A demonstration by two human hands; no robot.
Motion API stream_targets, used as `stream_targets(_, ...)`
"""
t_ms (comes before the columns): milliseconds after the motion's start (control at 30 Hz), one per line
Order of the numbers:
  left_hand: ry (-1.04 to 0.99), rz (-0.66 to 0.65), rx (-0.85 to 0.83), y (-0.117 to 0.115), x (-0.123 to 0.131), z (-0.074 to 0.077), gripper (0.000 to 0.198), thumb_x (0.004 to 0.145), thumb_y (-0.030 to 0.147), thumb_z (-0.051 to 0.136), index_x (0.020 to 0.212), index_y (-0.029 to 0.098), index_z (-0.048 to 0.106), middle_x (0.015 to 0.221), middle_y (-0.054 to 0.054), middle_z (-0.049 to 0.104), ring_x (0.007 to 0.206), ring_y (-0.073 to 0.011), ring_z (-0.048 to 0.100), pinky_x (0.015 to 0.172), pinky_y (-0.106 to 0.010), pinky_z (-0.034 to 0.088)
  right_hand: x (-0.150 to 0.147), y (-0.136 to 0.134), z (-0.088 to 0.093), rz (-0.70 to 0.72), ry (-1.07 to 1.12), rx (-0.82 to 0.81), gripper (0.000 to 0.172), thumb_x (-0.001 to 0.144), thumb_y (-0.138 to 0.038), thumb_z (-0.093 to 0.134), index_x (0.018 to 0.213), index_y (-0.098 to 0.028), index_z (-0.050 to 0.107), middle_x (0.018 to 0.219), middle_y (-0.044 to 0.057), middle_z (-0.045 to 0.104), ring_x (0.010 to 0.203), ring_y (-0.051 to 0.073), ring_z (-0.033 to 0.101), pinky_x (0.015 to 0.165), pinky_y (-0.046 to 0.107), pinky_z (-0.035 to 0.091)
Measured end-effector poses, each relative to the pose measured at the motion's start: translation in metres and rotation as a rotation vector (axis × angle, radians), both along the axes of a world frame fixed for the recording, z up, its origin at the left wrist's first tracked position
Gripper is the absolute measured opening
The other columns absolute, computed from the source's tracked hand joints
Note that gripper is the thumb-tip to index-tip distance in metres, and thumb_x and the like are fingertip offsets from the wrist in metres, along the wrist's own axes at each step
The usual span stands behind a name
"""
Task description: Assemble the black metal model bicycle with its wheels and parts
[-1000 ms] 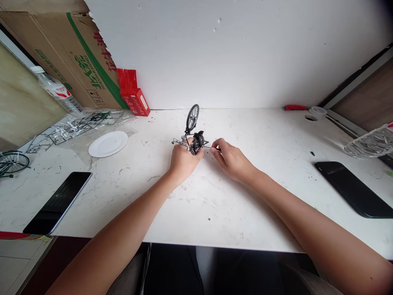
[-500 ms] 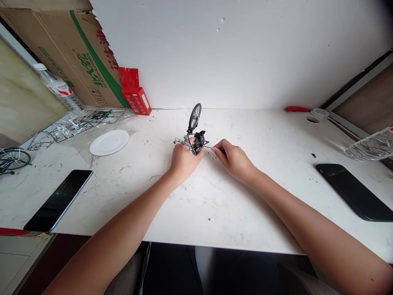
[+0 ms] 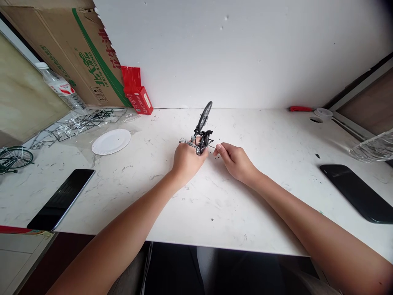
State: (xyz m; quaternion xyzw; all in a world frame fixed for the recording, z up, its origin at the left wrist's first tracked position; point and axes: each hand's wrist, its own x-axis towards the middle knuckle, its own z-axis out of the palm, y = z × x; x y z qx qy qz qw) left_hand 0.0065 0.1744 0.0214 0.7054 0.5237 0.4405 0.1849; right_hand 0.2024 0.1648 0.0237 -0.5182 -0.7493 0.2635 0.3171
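A small model bicycle (image 3: 205, 139) in black and silver is gripped in my left hand (image 3: 188, 160), its one visible wheel standing up and leaning away over the table. Part of the frame is hidden behind my fingers. My right hand (image 3: 238, 160) is closed with thumb and fingers pinched around a small screwdriver (image 3: 212, 147). Only the thin metal shaft shows; it points left, its end at the bicycle's frame. Whether the tip sits in a screw cannot be made out.
On the left are a black phone (image 3: 61, 199), a white paper plate (image 3: 111, 142), plastic part frames (image 3: 76, 126), a bottle (image 3: 63, 88), another model bicycle (image 3: 15, 157) and a red box (image 3: 139, 100). A dark case (image 3: 357, 192) and a red-handled tool (image 3: 301, 108) lie right.
The bicycle has turned in my left hand, so its wheel leans further right and shows narrower. My right thumb has shifted on the screwdriver. The whole view has moved slightly.
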Motion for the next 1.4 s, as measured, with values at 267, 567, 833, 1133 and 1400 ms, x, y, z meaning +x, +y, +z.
stream_targets(267,-0.118,-0.022,-0.085,-0.001,0.000,0.000,0.008,0.087,0.028,0.077,0.094,0.025,0.079,0.074,-0.003,0.075,0.074,-0.0221,0.069,0.066,-0.030,0.049,0.002,-0.003,0.006,0.030,0.048,0.058,0.021,0.109,-0.047,0.047,0.105,-0.027,0.045,0.076,-0.001,0.059,0.060,0.018,0.047,0.059,0.033,0.038)
stream_targets(567,-0.089,0.009,-0.013,0.003,-0.002,-0.002,0.008,0.089,0.029,0.076,0.090,0.022,0.075,0.076,-0.004,0.075,0.070,-0.0194,0.066,0.067,-0.030,0.050,0.002,-0.001,-0.001,0.010,0.029,0.097,0.013,0.107,-0.035,0.046,0.115,-0.025,0.046,0.091,0.004,0.060,0.073,0.020,0.051,0.068,0.037,0.044)
stream_targets(833,-0.073,0.014,0.065,0.007,-0.005,-0.007,0.009,0.088,0.027,0.075,0.083,0.020,0.071,0.075,-0.003,0.074,0.065,-0.0163,0.062,0.064,-0.028,0.046,0.000,0.000,-0.004,0.021,0.135,0.175,0.022,0.109,-0.044,0.054,0.109,-0.022,0.058,0.100,0.009,0.071,0.083,0.021,0.065,0.072,0.039,0.054)
stream_targets(1133,-0.074,0.055,-0.061,0.009,-0.004,-0.011,0.011,0.084,0.029,0.077,0.081,0.021,0.071,0.072,-0.004,0.075,0.065,-0.0186,0.065,0.066,-0.031,0.051,0.003,0.004,-0.010,-0.055,0.308,0.073,0.046,0.096,-0.062,0.073,0.107,-0.019,0.081,0.092,0.011,0.082,0.081,0.028,0.080,0.067,0.042,0.065)
stream_targets(1400,-0.118,0.038,-0.060,0.005,-0.002,-0.006,0.015,0.085,0.034,0.077,0.080,0.021,0.071,0.071,-0.001,0.073,0.062,-0.0159,0.060,0.063,-0.029,0.046,0.005,0.004,-0.007,-0.062,0.184,0.085,0.051,0.104,-0.064,0.060,0.112,-0.019,0.082,0.078,0.007,0.079,0.046,0.012,0.050,0.053,0.035,0.045)
